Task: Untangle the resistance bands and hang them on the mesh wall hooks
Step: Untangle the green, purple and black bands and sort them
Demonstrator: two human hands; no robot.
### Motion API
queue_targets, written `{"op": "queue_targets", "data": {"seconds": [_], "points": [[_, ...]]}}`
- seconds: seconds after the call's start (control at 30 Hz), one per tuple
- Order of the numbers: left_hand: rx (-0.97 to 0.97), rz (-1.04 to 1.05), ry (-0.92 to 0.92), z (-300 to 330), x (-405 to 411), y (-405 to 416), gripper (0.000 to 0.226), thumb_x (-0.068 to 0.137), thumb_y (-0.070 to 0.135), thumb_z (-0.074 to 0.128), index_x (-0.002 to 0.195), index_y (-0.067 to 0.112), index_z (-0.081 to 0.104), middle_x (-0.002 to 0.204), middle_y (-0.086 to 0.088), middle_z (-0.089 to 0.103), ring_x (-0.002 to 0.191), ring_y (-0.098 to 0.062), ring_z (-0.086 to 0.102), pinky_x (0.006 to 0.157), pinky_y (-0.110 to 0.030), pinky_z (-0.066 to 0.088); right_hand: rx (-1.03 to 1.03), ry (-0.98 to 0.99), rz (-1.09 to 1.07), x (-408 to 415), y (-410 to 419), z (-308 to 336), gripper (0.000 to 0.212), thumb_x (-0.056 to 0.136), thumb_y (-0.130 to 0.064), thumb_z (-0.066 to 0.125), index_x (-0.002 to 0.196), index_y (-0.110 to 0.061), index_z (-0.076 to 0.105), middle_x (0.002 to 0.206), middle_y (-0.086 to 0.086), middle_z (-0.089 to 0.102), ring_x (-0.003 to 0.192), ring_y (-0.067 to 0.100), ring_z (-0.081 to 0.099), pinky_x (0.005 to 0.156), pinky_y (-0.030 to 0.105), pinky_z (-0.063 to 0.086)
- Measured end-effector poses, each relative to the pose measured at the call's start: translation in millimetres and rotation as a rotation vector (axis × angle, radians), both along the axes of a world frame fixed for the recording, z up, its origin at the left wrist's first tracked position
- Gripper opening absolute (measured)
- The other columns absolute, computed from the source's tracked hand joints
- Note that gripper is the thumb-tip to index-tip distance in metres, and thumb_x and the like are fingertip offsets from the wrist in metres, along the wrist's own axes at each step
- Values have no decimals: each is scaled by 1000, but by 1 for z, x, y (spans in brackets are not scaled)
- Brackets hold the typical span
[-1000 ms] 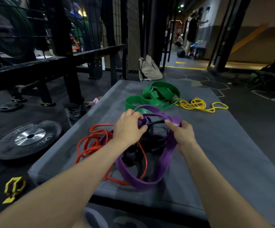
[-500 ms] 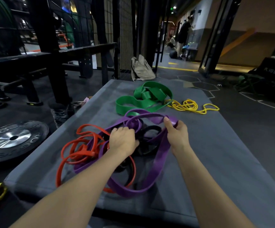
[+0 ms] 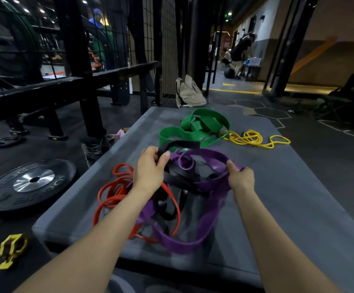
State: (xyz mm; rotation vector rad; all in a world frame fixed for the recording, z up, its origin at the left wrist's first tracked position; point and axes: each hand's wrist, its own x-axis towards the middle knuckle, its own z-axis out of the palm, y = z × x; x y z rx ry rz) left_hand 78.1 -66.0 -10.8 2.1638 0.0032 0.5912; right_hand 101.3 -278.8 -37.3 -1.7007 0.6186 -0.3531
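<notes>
On the grey bench (image 3: 288,197), mid-untangle: red band (image 3: 108,193) snarled leftmost, left hand (image 3: 149,172) pinching the black band (image 3: 180,144) upward, right hand (image 3: 240,178) gripping the purple band (image 3: 205,157). Next, probably: draw black free of purple before any hanging.

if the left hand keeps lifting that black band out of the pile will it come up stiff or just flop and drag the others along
Probably floppy: the black band bends in a limp arc where the left hand grips it. It will likely drag the purple band, since the two cross each other in the pile and the right hand grips the purple one. It looks light, draping easily.
</notes>
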Motion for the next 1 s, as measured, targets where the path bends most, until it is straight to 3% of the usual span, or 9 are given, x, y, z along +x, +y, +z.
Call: {"op": "queue_targets", "data": {"seconds": [0.17, 0.27, 0.33, 0.4, 0.53, 0.63, 0.8, 1.0], "points": [[-185, -68, -51, 16, -9, 6, 18, 92, 29, 53, 83, 15, 52, 77, -1, 56, 66, -7, 50, 57, -8, 38, -387, 44, -54, -15, -1, 11, 50, 89, -27, 58, 126, 4, 44, 132, 27, 40, 121, 44, 41, 99, 43, 36], [-275, -71, -50, 20, -9, 9, 17, 92, 31, 54, 94, 15, 59, 91, -6, 66, 81, -16, 61, 65, -19, 43, -618, -116, 20, -23, 8, 19, 50, 87, -21, 60, 131, -3, 44, 132, 22, 38, 121, 41, 33, 101, 48, 31], [-306, -50, -12, 20, -10, 8, 29, 92, 35, 53, 99, 10, 64, 94, -5, 68, 90, -19, 62, 74, -25, 42, -769, -199, 149, -26, 17, 23, 40, 87, -18, 59, 125, -6, 52, 128, 17, 46, 118, 37, 36, 100, 43, 32], [-349, -64, 58, 19, -10, 7, 26, 93, 37, 51, 99, 15, 64, 94, 1, 66, 97, -17, 60, 86, -27, 42, -916, -229, 326, -26, 28, 23, 30, 88, -18, 58, 116, -11, 61, 121, 12, 55, 115, 32, 42, 97, 37, 34], [-492, -56, 113, 15, -5, 11, 29, 92, 39, 51, 102, 14, 63, 102, -3, 66, 107, -23, 59, 100, -38, 43, -1160, -55, 654, -29, 41, 16, 30, 86, -34, 60, 111, -19, 65, 121, 6, 60, 116, 28, 47, 97, 35, 36], [-494, 22, 135, 15, -1, 21, 38, 93, 39, 51, 109, 7, 62, 112, -9, 65, 111, -24, 57, 103, -39, 41, -1322, 113, 696, -33, 37, 12, 38, 85, -40, 60, 118, -21, 60, 127, 5, 54, 123, 27, 40, 101, 36, 32], [-458, 101, 243, 14, 4, 29, 45, 96, 37, 44, 121, 2, 57, 124, -15, 60, 117, -30, 53, 102, -34, 38, -1124, 125, 540, -33, 18, 7, 29, 80, -33, 69, 103, -17, 65, 115, 9, 60, 118, 30, 47, 95, 35, 38], [-86, -22, 330, 23, -5, 12, 52, 98, 45, 31, 126, 8, 54, 134, -14, 53, 126, -29, 46, 101, -32, 33, -739, -37, 328, -22, 6, 6, 24, 82, -29, 68, 88, -7, 65, 93, 15, 64, 96, 33, 57, 86, 38, 41]]}}
